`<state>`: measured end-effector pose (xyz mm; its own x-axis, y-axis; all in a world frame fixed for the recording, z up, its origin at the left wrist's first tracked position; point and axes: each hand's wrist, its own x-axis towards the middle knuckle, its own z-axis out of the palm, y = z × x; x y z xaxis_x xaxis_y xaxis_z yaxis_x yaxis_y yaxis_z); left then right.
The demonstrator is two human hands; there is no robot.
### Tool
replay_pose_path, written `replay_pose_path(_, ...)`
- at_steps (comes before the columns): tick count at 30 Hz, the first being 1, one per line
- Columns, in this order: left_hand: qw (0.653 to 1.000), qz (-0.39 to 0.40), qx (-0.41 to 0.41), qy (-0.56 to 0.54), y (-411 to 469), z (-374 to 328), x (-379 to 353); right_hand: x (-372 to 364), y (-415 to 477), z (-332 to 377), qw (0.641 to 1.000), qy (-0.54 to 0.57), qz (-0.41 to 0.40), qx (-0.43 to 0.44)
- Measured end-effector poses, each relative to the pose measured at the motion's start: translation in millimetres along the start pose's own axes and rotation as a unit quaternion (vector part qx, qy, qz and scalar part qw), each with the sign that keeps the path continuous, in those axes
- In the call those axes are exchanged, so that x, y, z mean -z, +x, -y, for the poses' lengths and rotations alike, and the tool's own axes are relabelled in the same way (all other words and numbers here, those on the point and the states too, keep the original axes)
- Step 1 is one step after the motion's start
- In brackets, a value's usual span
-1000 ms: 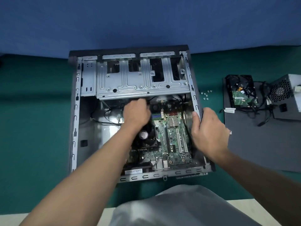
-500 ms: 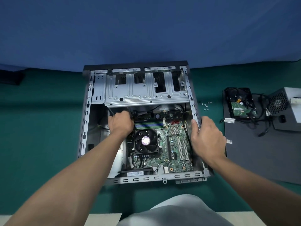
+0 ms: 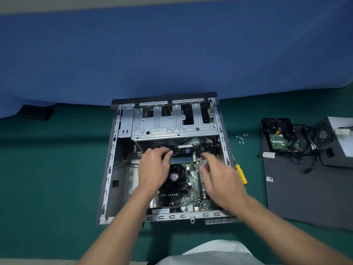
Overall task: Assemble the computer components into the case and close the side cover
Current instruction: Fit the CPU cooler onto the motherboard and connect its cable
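Overhead, green table surface against blue wall, open computer case lying centre, left hand curled over motherboard, grip unclear, right hand blurred, spread open, side cover at right bearing hard drive, power supply

Silver case on a green bench, blue behind.
The bench cloth is deep teal-green; the backdrop across the upper frame is plain blue. At centre the case is bare silver-grey metal with a black far edge, its drive cage stamped with winding ridges. Inside, the main board is green, the fan black with a pale round label, the memory slots striped blue and green. Just right of the case: a yellow screwdriver and silvery screws. At the right: a dark grey side cover, a black hard drive with a green board, a pale grey power supply with a black honeycomb grille.
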<state>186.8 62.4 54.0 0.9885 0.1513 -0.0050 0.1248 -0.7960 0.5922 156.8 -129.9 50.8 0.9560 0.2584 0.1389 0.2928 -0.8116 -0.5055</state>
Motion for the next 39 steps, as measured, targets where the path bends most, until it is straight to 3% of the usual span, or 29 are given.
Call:
replay_pose_path(2, 0.999, -0.014, -0.029, -0.018, -10.8, -8.8, 3.3, -3.4, 3.7, 19.1, 0.962, 0.200, 0.091, -0.162)
replay_pose_path(3, 0.999, -0.015, -0.041, -0.024, -17.1, -13.2, 3.1, -4.3, 7.0, 26.4, 0.900, 0.331, 0.102, -0.265)
replay_pose_path(5, 0.998, 0.004, -0.056, -0.029, -29.0, -19.9, -1.0, -1.1, 13.3, 35.1, 0.734, 0.549, 0.057, -0.396)
replay_pose_path(6, 0.997, 0.019, -0.064, -0.026, -34.7, -22.0, -4.6, 2.8, 14.6, 36.4, 0.681, 0.601, 0.028, -0.418)
replay_pose_path(7, 0.997, 0.035, -0.073, -0.018, -39.8, -23.6, -8.8, 7.1, 15.0, 35.8, 0.657, 0.622, 0.004, -0.426)
replay_pose_path(11, 0.994, 0.073, -0.077, -0.015, -50.3, -29.4, -20.0, 21.7, 14.8, 31.8, 0.688, 0.597, -0.053, -0.409)
replay_pose_path(18, 0.989, 0.092, -0.087, -0.074, -50.7, -58.0, -31.1, 43.9, 22.2, 22.7, 0.708, 0.567, -0.163, -0.388)
replay_pose_path(26, 0.996, 0.047, -0.057, -0.052, -35.4, -48.4, -21.4, 37.6, 24.4, 25.2, 0.729, 0.556, -0.220, -0.333)
replay_pose_path(27, 0.997, 0.044, -0.052, -0.034, -32.3, -45.7, -17.2, 35.1, 24.6, 26.2, 0.755, 0.528, -0.213, -0.325)
replay_pose_path(29, 0.998, 0.041, -0.055, 0.004, -27.2, -42.9, -8.6, 30.4, 25.4, 28.7, 0.849, 0.408, -0.181, -0.284)
replay_pose_path(31, 0.997, 0.028, -0.070, -0.023, -23.2, -44.7, 2.3, 28.4, 29.3, 33.4, 0.919, 0.285, -0.165, -0.218)
replay_pose_path(36, 0.984, -0.030, -0.123, -0.126, -15.7, -61.8, 25.0, 32.7, 45.9, 40.8, 0.974, 0.148, -0.146, -0.086)
replay_pose_path(39, 0.968, 0.013, -0.105, -0.227, -11.4, -70.0, 29.6, 41.9, 56.0, 44.7, 0.981, 0.134, -0.101, -0.095)
